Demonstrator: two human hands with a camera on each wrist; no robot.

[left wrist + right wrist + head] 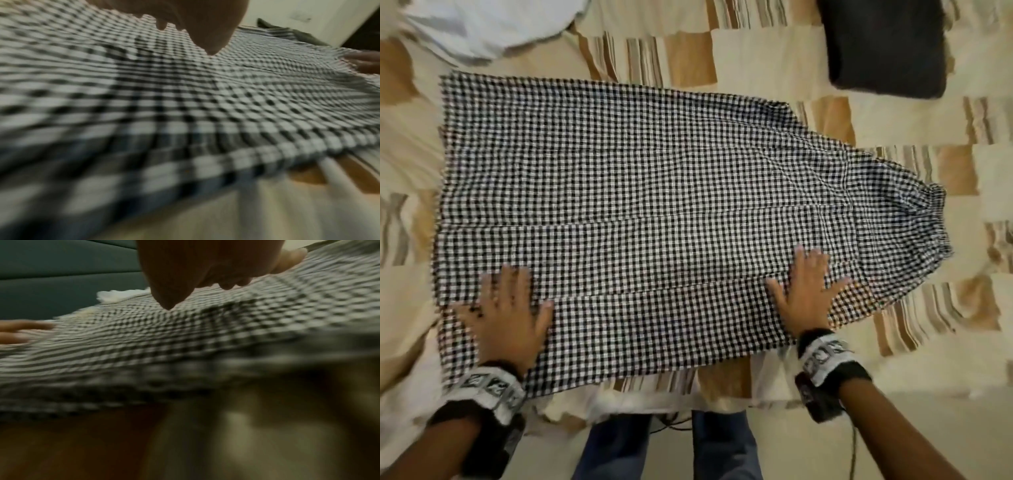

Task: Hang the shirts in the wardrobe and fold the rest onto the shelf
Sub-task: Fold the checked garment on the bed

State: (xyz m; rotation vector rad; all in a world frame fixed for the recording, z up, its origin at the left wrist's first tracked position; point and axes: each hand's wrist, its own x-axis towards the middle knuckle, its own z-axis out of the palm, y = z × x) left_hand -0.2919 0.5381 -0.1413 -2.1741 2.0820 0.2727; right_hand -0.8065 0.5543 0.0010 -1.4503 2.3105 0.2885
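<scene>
Checked trousers point(640, 205) spread flat across the bed, lying sideways on the striped bedspread point(774, 58), gathered waistband point(924, 205) off to the right, hems to the left. Near edge sitting close to the front edge of the bed. Left hand point(512, 315) flat on the fabric near the hem end, fingers straight and spread, gripping nothing. Right hand point(804, 291) same deal up by the waist end, palm down, fingers fanned out on the cloth. Both a bit motion-blurred. From the left wrist view, thumb point(207, 39) just touching the checks; right wrist view pretty much the same. Also on the bed: dark folded thing point(887, 44) at the far right, well apart from the trousers, and a white bundle point(486, 27) at the far left corner. Jeans-clad legs point(667, 445) visible below the bed edge.
</scene>
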